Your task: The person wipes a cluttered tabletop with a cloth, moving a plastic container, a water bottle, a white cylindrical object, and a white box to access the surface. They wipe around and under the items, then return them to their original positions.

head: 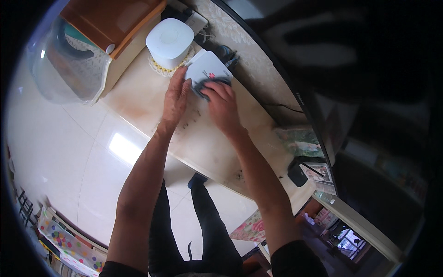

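A white set-top box with a red logo and small writing sits on the cream stone top of a low cabinet. My left hand grips its left side, fingers along the edge and thumb near the front corner. Under the fingers of my right hand, a dark grey cloth is bunched against the front part of the box's top. The cloth hides that part of the box, and slight blur softens it.
Behind the box stands a white rounded device on a crocheted doily. A power strip and cables lie by the wall. A large television rises at right, near a black device and picture frames. Dark marks spot the stone.
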`<action>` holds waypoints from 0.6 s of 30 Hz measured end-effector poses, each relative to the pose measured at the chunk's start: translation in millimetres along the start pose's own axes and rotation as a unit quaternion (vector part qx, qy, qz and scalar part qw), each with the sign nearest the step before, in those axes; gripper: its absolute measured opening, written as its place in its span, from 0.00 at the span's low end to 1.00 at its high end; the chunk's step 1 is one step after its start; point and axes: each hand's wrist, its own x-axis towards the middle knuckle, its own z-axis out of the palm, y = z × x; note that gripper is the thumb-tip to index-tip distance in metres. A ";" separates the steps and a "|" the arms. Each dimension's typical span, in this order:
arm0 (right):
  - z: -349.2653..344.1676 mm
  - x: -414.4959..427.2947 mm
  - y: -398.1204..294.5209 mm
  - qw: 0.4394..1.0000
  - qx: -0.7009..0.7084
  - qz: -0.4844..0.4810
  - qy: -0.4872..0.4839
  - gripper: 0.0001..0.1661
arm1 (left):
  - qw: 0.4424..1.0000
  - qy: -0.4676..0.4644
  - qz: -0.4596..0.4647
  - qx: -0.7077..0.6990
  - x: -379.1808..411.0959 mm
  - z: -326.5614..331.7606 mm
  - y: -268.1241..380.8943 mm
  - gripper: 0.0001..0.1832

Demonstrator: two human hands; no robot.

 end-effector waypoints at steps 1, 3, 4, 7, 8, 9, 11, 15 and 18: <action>-10.9 -14.4 15.0 1.000 -0.006 0.019 0.007 0.19 | 1.000 0.001 0.001 0.003 0.6 0.1 0.6 0.22; -25.5 -34.6 44.9 0.992 -0.007 0.118 0.043 0.18 | 1.000 0.005 0.005 0.009 1.5 1.3 -0.3 0.22; -30.1 -36.2 51.7 0.978 -0.002 0.197 0.072 0.17 | 1.000 0.004 0.005 0.021 2.7 0.9 1.2 0.22; -28.3 -24.6 61.2 0.904 0.242 0.335 0.112 0.19 | 0.999 0.002 0.008 0.053 1.3 -2.1 3.6 0.22; -23.3 -15.8 59.2 0.848 0.330 0.398 0.112 0.22 | 0.998 0.002 0.012 0.059 1.7 -2.6 2.5 0.22; -15.0 -3.9 52.6 0.804 0.392 0.419 0.155 0.23 | 0.998 0.000 0.017 0.063 2.9 -1.9 2.0 0.22; 4.6 9.1 41.4 0.698 0.501 0.452 0.240 0.24 | 0.999 -0.014 -0.029 0.031 3.6 0.4 8.5 0.22; 1.9 1.6 40.1 0.745 0.428 0.452 0.239 0.25 | 0.998 -0.055 -0.037 0.010 5.7 -10.9 8.7 0.26; -8.2 -8.2 35.8 0.902 0.248 0.291 0.202 0.20 | 0.981 -0.118 -0.006 0.152 6.0 -19.3 19.7 0.35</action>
